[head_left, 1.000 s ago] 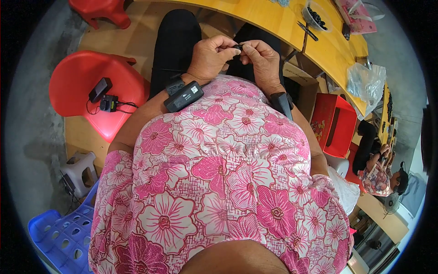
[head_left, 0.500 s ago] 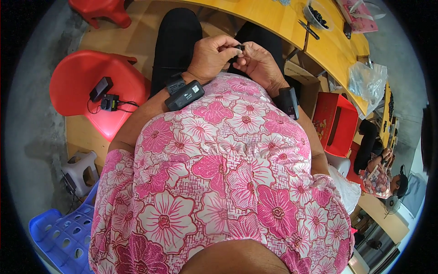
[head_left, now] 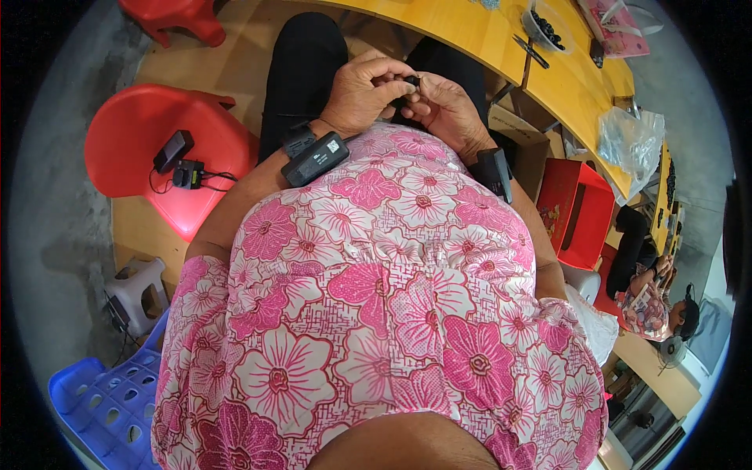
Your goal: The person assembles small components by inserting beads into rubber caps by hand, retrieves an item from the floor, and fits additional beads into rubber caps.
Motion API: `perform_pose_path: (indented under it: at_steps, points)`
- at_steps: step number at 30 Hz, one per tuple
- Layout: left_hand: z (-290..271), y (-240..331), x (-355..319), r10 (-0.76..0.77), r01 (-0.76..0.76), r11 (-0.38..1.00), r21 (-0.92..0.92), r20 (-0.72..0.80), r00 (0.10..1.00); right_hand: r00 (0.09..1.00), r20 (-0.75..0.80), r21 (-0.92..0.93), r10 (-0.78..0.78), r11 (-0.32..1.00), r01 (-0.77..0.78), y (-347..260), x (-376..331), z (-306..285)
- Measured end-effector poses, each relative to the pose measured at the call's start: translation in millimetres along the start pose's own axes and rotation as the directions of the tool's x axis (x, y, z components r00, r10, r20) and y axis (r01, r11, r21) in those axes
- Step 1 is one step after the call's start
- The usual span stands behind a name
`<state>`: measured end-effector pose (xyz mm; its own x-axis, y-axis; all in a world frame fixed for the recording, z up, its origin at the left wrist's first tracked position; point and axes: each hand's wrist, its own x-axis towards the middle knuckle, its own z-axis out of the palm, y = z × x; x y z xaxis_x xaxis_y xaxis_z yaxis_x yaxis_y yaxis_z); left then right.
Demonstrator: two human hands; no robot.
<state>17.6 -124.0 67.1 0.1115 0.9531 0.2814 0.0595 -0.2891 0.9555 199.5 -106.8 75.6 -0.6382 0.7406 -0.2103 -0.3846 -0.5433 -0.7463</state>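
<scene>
A small black rounded piece (head_left: pixel 412 81) is pinched where the fingers of both hands meet, above my lap. My left hand (head_left: pixel 359 92) curls around its left side, thumb and fingertips pressed together on it. From the other side my right hand (head_left: pixel 448 108) closes its fingertips on the same piece. The fingers cover much of it, so its exact kind is hard to make out. Each wrist wears a black strapped device.
Ahead stands a yellow table (head_left: pixel 462 31) with a clear bowl (head_left: pixel 540 35) of black pieces, dark snips (head_left: pixel 531 52) and a plastic bag (head_left: pixel 627 145). Left is a red chair (head_left: pixel 129 145) with black devices. Right are a red box (head_left: pixel 580 211) and another person (head_left: pixel 650 305).
The hands stay together in the same place. The fingers have shifted slightly around the black piece, and more of its rounded surface shows.
</scene>
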Motion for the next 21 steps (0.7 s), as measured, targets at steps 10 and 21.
perform_pose_path:
  at_steps: [10, 21]
  points:
    - [-1.9, -1.8, -0.8, -0.227, 0.259, 0.964, -0.061, 0.318, 0.920, 0.968, -0.103, -0.664, -0.231, 0.740, 0.106, -0.7, -4.9, 17.4]
    - [-3.9, -4.5, -0.7, -0.192, 0.288, 0.921, -0.262, 0.339, 0.921, 0.949, -0.017, -0.770, -0.314, 0.610, 0.188, -2.7, -7.5, 31.9]
